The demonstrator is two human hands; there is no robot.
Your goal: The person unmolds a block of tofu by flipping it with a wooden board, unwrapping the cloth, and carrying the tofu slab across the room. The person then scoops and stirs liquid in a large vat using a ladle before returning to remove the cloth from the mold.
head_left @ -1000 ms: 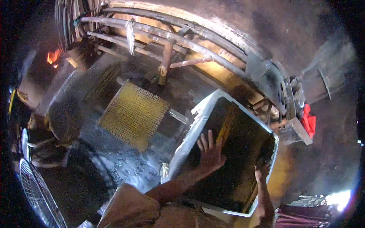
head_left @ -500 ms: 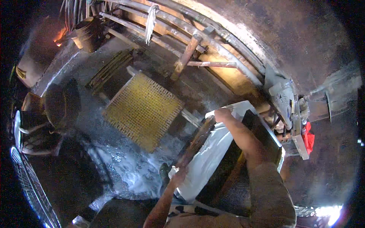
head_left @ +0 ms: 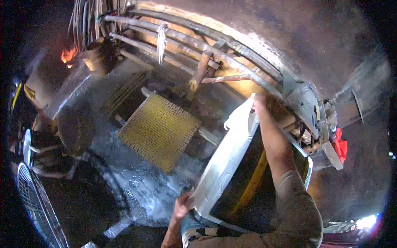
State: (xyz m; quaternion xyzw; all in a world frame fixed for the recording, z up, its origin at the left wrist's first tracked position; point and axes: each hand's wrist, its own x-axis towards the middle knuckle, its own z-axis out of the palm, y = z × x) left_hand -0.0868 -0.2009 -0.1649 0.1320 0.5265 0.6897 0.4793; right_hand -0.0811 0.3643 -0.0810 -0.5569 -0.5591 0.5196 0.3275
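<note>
A long white sheet (head_left: 225,163), soft and slightly wrinkled, hangs along the left edge of a dark-bottomed rectangular tray (head_left: 298,148) with a pale rim. My right hand (head_left: 259,104) is closed on the sheet's far end, arm stretched forward over the tray. At the near end, close to my body, my left hand (head_left: 182,205) grips the sheet's other corner. Across the tray's dark inside runs a yellowish-brown streak. The far end of the sheet stands up in a folded flap. The sheet blocks the view of whatever lies under its left side.
A yellow woven mat (head_left: 159,131) rests on bars to the left, above a wet, bluish floor (head_left: 144,194). Pipes and wooden rails (head_left: 182,37) cross the far side. A bucket (head_left: 100,56) stands near a fire (head_left: 67,56). A fan (head_left: 36,202) is at far left.
My right hand has moved forward and right with the sheet's far end. The sheet is pulled straighter, and the brown pole seen along its left edge no longer shows. My left hand is slightly lower.
</note>
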